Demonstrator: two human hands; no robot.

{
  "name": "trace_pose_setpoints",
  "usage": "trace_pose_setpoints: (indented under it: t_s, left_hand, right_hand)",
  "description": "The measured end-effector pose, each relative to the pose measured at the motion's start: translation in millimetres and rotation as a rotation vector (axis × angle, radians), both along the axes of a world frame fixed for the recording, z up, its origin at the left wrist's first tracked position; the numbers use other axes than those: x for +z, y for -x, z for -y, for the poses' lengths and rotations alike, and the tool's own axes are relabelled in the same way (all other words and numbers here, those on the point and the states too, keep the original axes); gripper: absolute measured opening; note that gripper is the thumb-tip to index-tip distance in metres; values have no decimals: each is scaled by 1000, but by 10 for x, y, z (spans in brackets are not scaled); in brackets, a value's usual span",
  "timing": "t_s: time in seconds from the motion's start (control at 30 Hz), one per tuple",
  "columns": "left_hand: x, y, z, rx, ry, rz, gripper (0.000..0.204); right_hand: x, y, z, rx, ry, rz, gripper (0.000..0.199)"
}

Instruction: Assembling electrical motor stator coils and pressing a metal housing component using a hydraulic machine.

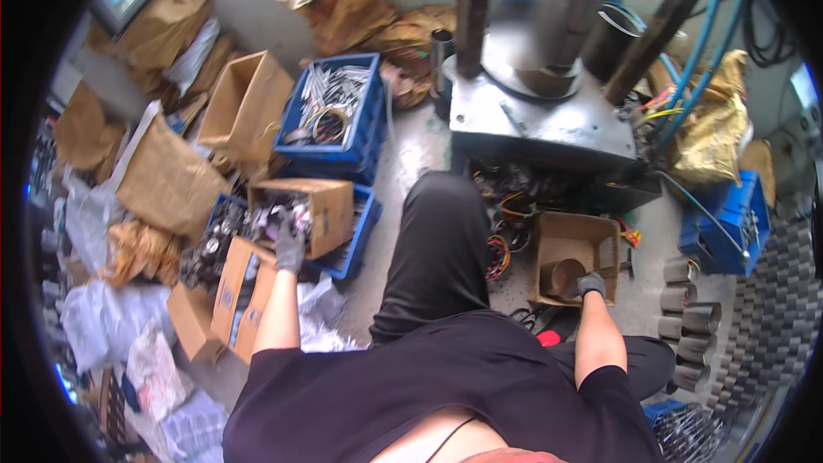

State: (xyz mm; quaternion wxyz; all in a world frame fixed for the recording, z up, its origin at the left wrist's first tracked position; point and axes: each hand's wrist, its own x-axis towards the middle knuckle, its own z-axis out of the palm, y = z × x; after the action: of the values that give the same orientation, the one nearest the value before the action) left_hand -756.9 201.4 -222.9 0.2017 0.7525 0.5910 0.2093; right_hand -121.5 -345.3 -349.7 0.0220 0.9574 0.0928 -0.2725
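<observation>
My left hand [290, 250], in a grey glove, reaches into the open side of a cardboard box [330, 219] at the left. Small dark and pale parts [283, 214] lie about its fingers, which are too blurred to make out. At the right, my gloved right hand [590, 284] is inside another cardboard box [579, 227]. Its fingers are curled at the edge of a hollow metal cylinder [561, 278] lying in that box. Beneath the left box sits a blue crate [367, 227].
A press [549, 133] holding a metal cylinder with coloured wires [573, 9] stands ahead. Blue crate [367, 141] with metal parts is at its left. Stacked metal rings [759, 313] and several short cylinders [701, 317] line the right. Cardboard and plastic bags [111, 321] crowd the left.
</observation>
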Motion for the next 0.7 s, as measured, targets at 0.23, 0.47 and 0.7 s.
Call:
trace_pose_setpoints:
  t_s: [0.23,0.47,0.7]
  left_hand:
    - [-569,-81,-772,-86,-44,-506,56]
    - [-231,-61,-652,-18,272,-394,57]
    - [1649,-1568,194,-213,-387,344,57]
  right_hand:
    - [-510,-220,26,297,-13,-4,39]
    - [1315,-33,-494,101,-346,188,38]
    - [3329,159,-695,303,-622,402,35]
